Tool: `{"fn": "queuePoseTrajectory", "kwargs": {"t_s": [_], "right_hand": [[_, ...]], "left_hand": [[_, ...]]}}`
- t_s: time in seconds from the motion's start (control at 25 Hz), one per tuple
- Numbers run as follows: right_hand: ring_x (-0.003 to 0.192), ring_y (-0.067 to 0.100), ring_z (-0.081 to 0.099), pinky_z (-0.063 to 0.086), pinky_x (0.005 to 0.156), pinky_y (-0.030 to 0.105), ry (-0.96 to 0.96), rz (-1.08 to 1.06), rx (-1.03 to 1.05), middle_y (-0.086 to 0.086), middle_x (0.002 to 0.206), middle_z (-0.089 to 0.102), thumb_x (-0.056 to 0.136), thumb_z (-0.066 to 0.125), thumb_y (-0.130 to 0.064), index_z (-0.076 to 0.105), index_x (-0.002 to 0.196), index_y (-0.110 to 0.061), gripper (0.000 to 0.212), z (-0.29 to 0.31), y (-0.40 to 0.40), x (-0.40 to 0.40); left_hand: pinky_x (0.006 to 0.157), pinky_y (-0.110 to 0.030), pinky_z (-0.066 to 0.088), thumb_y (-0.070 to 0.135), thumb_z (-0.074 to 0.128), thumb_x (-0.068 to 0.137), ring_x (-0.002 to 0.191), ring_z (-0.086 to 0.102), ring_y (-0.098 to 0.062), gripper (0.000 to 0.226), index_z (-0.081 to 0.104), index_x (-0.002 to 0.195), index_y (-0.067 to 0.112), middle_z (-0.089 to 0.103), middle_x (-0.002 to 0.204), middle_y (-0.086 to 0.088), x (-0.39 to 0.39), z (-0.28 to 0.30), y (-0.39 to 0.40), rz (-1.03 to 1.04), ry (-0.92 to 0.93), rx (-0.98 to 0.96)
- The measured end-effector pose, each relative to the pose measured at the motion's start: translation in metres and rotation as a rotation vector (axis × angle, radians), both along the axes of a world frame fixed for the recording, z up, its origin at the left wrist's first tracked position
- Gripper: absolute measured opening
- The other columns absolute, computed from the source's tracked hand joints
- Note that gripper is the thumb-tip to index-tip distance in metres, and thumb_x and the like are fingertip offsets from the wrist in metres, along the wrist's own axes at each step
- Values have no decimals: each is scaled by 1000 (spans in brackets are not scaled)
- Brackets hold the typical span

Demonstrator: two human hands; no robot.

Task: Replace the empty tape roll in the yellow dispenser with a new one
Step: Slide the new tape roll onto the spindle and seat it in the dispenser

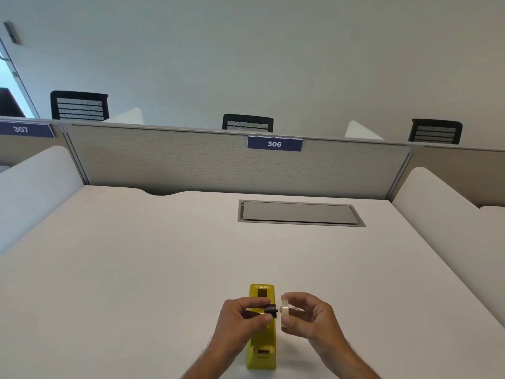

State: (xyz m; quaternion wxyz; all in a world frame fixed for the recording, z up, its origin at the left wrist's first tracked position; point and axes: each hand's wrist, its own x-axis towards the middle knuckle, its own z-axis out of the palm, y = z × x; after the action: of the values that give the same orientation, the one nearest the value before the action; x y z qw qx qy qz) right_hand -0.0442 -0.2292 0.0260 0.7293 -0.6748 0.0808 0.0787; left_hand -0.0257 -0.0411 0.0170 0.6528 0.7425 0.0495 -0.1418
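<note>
- Your left hand [240, 315] pinches a small dark spool [271, 309] between thumb and fingertips, held just above the yellow dispenser [261, 351].
- Your right hand [308, 315] pinches a pale roll of tape [285, 309] between thumb and fingers, its flat face turned toward the spool.
- The spool and the roll sit side by side at the same height, very near each other; you cannot tell whether they touch.
- The dispenser lies on the white desk [136, 269] close to the near edge, about midway along it, with its long side pointing away from you.
- The dispenser's open slot shows dark at its far end, beyond your left fingers; its near end pokes out between your wrists.
- A grey cable hatch [300, 213] is set flush into the desk toward the far edge, well apart from your hands.
- A grey partition [191, 160] stands along the far edge and carries a blue label [274, 143] reading 306.
- White side panels rise along the left and right edges of the desk.
- Three black chair backs [247, 123] show above the partition.
</note>
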Motion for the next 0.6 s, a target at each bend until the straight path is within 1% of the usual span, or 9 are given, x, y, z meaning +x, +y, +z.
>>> {"fn": "queuePoseTrajectory", "kwargs": {"t_s": [0.08,0.16,0.28,0.36,0.48,0.6], "right_hand": [[92,28,73,63,71,44,4,16,19,6,99,76,71,81,8,73,103,-8,36,3,1,0],[93,29,73,62,72,45,6,22,30,9,100,76,69,82,8,73,103,-6,38,4,1,0],[94,32,72,61,78,50,5,29,47,14,101,75,67,84,9,72,104,-5,42,4,2,0],[95,34,72,60,81,51,6,43,60,15,100,75,68,83,9,71,106,-4,42,5,2,-1],[95,35,72,59,82,52,8,62,72,17,100,76,68,82,8,72,106,-4,41,7,3,-1],[95,35,72,59,83,53,10,73,67,17,100,76,66,83,6,73,104,-6,42,8,4,-1]], "left_hand": [[94,-41,59,11,84,76,94,74,-21,28,81,99,27,81,96,4,0,1,0,-13,-12,4],[89,-34,59,11,83,76,91,75,-19,29,80,98,29,82,91,4,-1,2,0,-37,-28,2],[82,-25,56,13,83,77,89,76,-15,29,80,97,34,82,90,6,-2,4,0,-61,-48,9],[82,-25,56,13,83,77,88,76,-15,30,80,95,37,82,90,7,-4,6,0,-66,-54,16],[88,-30,59,12,82,77,88,76,-15,34,79,91,42,81,91,9,-3,8,1,-72,-63,29],[92,-34,59,11,81,78,90,76,-14,36,79,93,44,81,93,10,-3,7,1,-78,-82,40]]}}
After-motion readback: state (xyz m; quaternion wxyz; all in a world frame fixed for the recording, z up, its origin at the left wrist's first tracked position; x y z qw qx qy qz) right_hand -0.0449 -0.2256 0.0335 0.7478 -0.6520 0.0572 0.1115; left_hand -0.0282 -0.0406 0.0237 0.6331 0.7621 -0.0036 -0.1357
